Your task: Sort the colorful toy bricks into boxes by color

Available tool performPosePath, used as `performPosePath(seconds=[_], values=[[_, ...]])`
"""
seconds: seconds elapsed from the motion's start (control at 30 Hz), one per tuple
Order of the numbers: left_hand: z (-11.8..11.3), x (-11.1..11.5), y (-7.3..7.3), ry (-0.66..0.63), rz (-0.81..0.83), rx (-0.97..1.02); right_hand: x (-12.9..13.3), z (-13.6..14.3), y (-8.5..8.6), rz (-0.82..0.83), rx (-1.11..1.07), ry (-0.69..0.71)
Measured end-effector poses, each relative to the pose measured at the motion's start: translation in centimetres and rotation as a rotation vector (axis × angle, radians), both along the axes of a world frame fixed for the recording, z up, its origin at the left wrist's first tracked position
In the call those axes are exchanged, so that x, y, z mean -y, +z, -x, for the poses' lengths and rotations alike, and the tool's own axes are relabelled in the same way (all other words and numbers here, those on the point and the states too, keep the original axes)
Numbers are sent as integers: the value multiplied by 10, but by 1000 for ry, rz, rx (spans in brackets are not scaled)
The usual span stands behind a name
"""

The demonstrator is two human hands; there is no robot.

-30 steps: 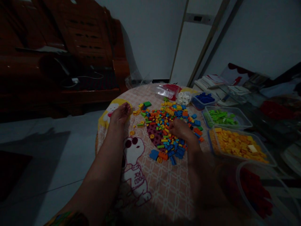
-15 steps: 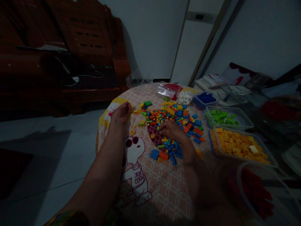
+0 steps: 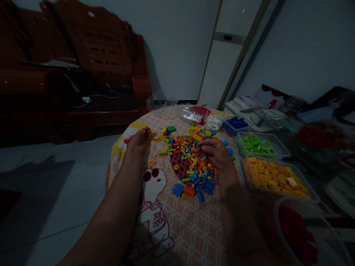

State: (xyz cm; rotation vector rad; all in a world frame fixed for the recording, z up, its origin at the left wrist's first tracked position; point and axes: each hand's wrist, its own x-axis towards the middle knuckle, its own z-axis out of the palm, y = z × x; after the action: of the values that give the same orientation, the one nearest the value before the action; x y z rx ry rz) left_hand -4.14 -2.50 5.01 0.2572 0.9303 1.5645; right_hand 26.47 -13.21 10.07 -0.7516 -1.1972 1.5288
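Note:
My right hand (image 3: 213, 149) is above the right side of a loose pile of toy building bricks (image 3: 191, 142). Its thumb and fingertips are pinched together on a small dark blue brick (image 3: 200, 146), mostly covered by the fingers. At the pile's left, over the tablecloth's yellow corner, rests my left hand (image 3: 139, 141) with fingers curled inward; whatever they hold, if anything, is hidden. The pile mixes yellow, blue, orange and green bricks with round yellow pieces. Near its front lie a larger blue brick (image 3: 178, 190) and an orange brick (image 3: 189, 190).
Along the right stand clear boxes: blue bricks (image 3: 237, 122), green bricks (image 3: 255, 145), yellow bricks (image 3: 277, 177) and red bricks (image 3: 296, 232). White pieces (image 3: 213, 122) and a clear plastic tray (image 3: 192, 116) are at the back. A wooden bench (image 3: 102, 55) stands behind, left.
My right hand has lifted from the middle of the pile and shifted a little right, with a small dark blue brick now showing at its fingertips. The left hand stays in place; the view tilted slightly.

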Motion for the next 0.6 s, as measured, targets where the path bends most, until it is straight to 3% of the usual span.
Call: performPosePath(seconds=[0.2, 0.4, 0.5, 0.6], values=[[1, -3, -2, 3, 9, -7, -7, -2, -4, 64, -136, -142], [1, -3, -1, 6, 6, -10, -25, -16, -19, 252, -401, -552], [0, -1, 1, -2, 5, -11, -34, -33, -31, 239, -386, -732], [-1, 0, 3, -7, 17, -26, -35, -49, -41, 202, -334, -816]])
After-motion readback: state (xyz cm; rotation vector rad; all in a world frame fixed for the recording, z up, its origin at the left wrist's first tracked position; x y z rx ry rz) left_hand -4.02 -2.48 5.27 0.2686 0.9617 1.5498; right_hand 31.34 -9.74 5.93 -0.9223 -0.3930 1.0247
